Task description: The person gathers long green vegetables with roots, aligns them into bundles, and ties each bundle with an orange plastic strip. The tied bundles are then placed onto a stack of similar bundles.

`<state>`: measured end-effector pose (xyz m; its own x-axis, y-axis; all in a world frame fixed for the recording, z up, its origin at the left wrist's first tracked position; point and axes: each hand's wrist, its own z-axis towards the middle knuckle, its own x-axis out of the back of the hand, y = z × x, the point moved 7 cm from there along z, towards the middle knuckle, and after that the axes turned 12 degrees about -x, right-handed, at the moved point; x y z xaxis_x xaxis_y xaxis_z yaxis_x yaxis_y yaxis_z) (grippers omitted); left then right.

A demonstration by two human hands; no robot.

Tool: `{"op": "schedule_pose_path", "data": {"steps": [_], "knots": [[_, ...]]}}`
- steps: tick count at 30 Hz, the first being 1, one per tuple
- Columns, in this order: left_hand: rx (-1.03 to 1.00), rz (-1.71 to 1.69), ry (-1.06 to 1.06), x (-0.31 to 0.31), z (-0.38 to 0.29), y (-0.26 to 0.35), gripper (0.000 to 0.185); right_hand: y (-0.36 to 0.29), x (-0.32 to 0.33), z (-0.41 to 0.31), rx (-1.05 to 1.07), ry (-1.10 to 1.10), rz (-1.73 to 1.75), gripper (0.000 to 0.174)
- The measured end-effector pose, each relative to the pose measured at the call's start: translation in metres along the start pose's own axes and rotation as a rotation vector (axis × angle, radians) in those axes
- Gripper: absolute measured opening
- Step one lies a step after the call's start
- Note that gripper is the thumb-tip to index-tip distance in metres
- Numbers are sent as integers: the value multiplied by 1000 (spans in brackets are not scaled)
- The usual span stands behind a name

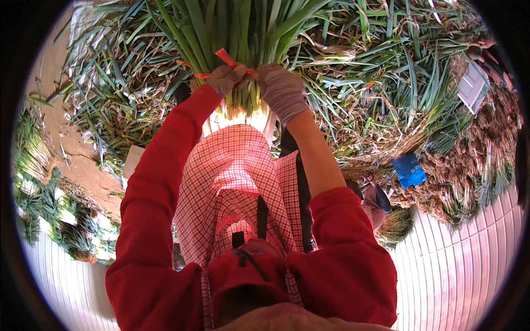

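Note:
A thick bundle of green onions [238,31] stands before me, its green leaves spreading away from me and its pale stem ends towards my checked apron [230,153]. An orange plastic tie [225,56] runs around the stalks, one loose end sticking up. My left hand [225,79], in a thin knit glove, pinches the tie at the near side of the bundle. Close beside it, my gloved right hand [283,89] is closed at the other part of the tie, back of the hand upward. Its fingertips are mostly hidden.
Heaped onion plants with dry leaves [372,91] lie around the bundle. Trimmed bunches [62,207] lie at left beside bare soil [89,173]. At right are a blue bag [408,170], a pale panel [472,87], a person's hand [488,60] and another person's clothing [374,207].

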<state>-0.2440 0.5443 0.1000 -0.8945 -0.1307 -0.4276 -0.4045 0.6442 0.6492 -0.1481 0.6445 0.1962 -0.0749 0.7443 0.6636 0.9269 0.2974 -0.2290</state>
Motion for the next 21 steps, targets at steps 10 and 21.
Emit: {"op": "schedule_pose_path", "data": {"steps": [10,21], "knots": [[23,-52,54,-21,19,21,43,37,-71,7,-429,-57,585,31],[35,-104,347,-58,-20,44,25,63,-12,-32,-199,251,933,31]]}}
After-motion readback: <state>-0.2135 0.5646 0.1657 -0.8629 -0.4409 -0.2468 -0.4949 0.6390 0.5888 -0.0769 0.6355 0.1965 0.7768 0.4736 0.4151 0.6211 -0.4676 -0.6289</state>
